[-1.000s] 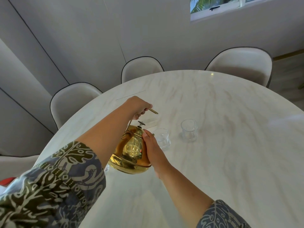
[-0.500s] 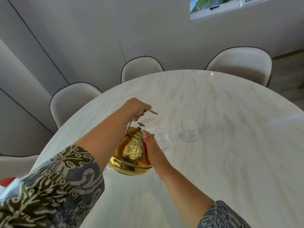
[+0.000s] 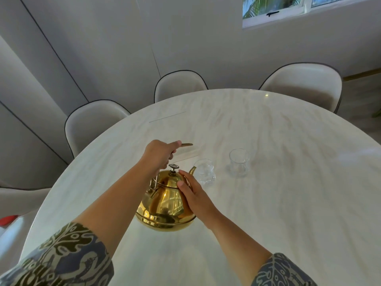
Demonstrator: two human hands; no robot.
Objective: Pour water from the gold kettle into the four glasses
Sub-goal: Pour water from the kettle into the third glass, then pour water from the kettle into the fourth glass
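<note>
The gold kettle (image 3: pixel 165 203) hangs close over the marble table (image 3: pixel 288 203), near its left side. My left hand (image 3: pixel 158 155) is closed around its long handle from above. My right hand (image 3: pixel 195 195) lies against the kettle's right side, with fingertips up at the lid. The spout points at the rim of the nearer clear glass (image 3: pixel 204 172), just to its left. A second clear glass (image 3: pixel 239 163) stands a little further right. Only these two glasses show. I cannot tell how much water either holds.
Cream chairs stand around the far edge of the round table: one at the left (image 3: pixel 92 124), one in the middle (image 3: pixel 179 84), one at the right (image 3: pixel 303 85). A red object (image 3: pixel 8 219) sits low at the left edge.
The kettle has tipped back towards upright, so its spout now shows beside the nearer glass. Both hands keep their hold on it.
</note>
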